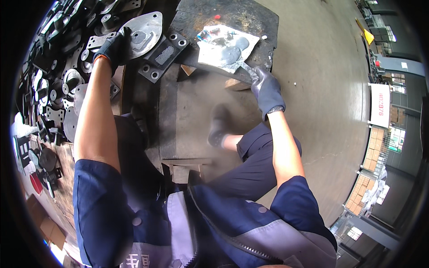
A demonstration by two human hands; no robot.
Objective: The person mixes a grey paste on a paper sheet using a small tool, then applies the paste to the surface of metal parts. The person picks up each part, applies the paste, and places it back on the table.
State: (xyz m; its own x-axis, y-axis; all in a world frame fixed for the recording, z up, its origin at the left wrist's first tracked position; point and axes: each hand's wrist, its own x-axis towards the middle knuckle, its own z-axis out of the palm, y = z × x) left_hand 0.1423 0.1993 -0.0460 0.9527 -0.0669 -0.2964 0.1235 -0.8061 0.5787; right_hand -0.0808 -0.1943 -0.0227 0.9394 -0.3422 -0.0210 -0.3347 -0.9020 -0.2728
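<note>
My left hand (pixel 112 48), in a dark glove with an orange cuff edge, grips the near-left edge of a grey, leaf-shaped metal plate (pixel 152 29). That plate is tilted, with a small hole near its far tip and a rough rectangular patch of grey paste on its face. In a dark glove too, my right hand (pixel 267 89) is closed on a putty knife (pixel 245 66); its handle is mostly hidden by the fingers. The knife's blade end reaches grey paste (pixel 230 55) spread on a white sheet (pixel 209 57), which lies on a dark worktop (pixel 187 20).
Beside the plate sits a dark metal block (pixel 164 54) with bolt holes and a grey patch. Many metal parts (pixel 71 80) crowd the left side. A red bit (pixel 217 17) lies on the worktop. Wire cages with boxes (pixel 374 149) stand far right.
</note>
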